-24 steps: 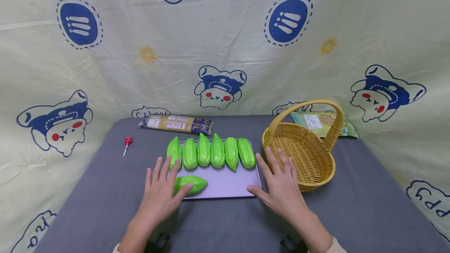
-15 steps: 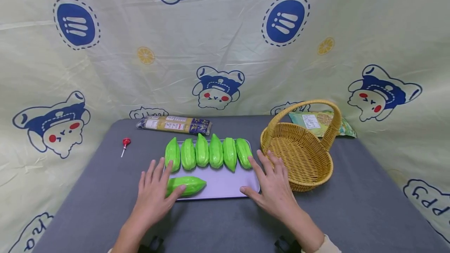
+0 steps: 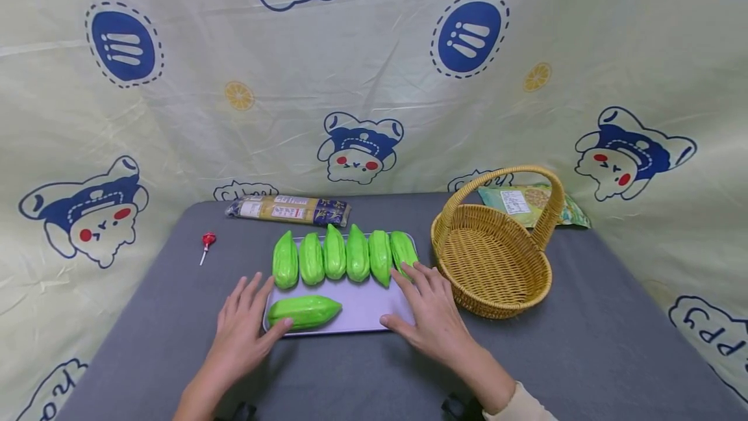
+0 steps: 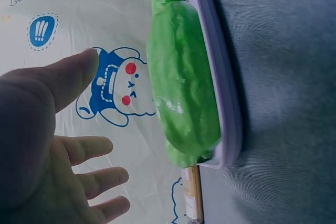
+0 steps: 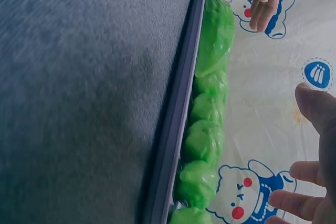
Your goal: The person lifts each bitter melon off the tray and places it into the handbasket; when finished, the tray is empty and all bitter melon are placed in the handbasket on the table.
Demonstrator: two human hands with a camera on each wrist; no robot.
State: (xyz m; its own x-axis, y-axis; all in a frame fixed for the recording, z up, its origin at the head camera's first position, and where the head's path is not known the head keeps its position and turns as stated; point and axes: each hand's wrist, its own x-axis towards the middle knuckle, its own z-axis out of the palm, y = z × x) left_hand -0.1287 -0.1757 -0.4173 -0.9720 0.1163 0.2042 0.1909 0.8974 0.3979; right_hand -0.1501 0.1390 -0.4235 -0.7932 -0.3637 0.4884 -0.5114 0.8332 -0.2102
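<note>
A lilac tray (image 3: 369,312) bears a row of several green ridged gourds (image 3: 358,255), standing lengthwise along its far side. One more gourd (image 3: 305,312) lies crosswise at the near left, its pointed end to the right. My left hand (image 3: 241,325) hovers by the tray's left end with spread fingers; its thumb overlaps the tray corner in the head view. In the left wrist view that hand (image 4: 58,150) is apart from the nearest gourd (image 4: 184,77). Over the tray's right end is my right hand (image 3: 431,317), fingers extended, holding nothing; it partly hides the rightmost gourd.
A wicker basket (image 3: 493,258) with a tall handle stands right of the tray. Behind it lies a green printed bag (image 3: 517,203). At the back left is a long clear-wrapped packet (image 3: 289,210). A red lollipop (image 3: 208,239) lies farther left. A printed curtain (image 3: 374,70) hangs behind.
Both hands have shifted left and slightly nearer. My left hand no longer covers the end of the crosswise gourd. My right hand has moved from the basket's edge over the tray's right end.
</note>
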